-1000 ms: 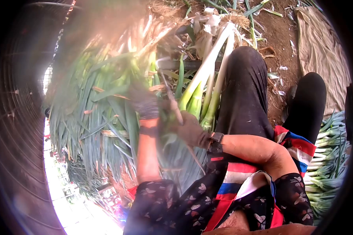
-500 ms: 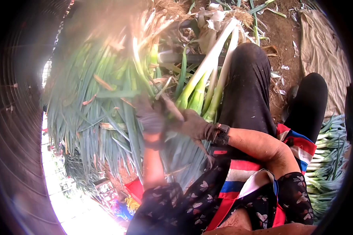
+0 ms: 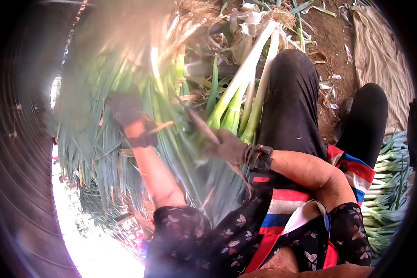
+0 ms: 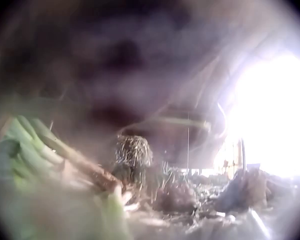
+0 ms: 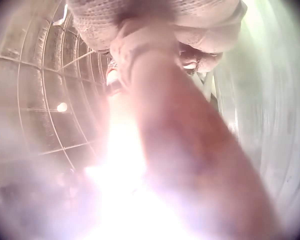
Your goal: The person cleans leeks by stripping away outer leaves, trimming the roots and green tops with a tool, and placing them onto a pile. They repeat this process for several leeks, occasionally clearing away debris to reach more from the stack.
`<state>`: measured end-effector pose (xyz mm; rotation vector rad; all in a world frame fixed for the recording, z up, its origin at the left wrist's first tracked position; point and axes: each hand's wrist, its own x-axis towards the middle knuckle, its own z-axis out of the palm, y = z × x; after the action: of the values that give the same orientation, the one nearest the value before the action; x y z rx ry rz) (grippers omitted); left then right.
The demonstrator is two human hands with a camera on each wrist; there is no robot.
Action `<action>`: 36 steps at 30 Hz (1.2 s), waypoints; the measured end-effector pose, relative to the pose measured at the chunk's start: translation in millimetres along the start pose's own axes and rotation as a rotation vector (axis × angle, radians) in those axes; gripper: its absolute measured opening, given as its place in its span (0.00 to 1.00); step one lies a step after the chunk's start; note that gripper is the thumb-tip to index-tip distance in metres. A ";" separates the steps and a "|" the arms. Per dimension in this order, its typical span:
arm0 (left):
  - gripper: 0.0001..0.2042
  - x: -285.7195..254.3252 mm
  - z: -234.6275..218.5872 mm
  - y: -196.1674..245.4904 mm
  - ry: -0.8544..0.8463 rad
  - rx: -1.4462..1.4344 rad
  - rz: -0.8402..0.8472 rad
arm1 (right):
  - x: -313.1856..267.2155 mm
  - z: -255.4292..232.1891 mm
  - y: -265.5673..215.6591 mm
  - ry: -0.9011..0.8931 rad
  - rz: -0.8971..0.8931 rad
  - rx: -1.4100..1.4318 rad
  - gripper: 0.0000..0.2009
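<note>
While seen from the head view, as follows.
Right hand (image 3: 230, 149): gloved, at 3 o'clock of the picture's middle, fingers curled round a knife (image 3: 200, 124) whose blade points toward 10 o'clock.
Left hand (image 3: 123, 107): gloved, at 9 o'clock of the knife, among green leaves; blurred, so cannot tell how the fingers lie.
Leek bundle (image 3: 238, 95): across the lap, white stalks toward 1 o'clock, touching the right hand.
Trimmed leeks (image 3: 387, 194): piled at 4 o'clock.
</note>
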<state>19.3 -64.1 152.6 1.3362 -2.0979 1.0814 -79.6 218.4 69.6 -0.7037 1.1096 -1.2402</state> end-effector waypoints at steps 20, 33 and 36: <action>0.12 -66.3 -16.2 43.5 -0.572 -0.634 0.006 | 10.4 -3.3 24.5 -0.044 -0.074 -0.003 0.14; 0.27 -75.2 -37.5 43.6 -0.513 -0.648 0.058 | 0.7 1.0 20.5 -0.047 -0.057 -0.061 0.13; 0.31 -81.3 -24.4 47.1 -0.465 -0.611 0.019 | 5.9 6.2 34.7 -0.071 -0.108 0.043 0.14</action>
<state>12.1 12.0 92.7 1.3220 -2.4762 0.0812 -61.2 219.8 38.9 -0.7772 0.9950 -1.3164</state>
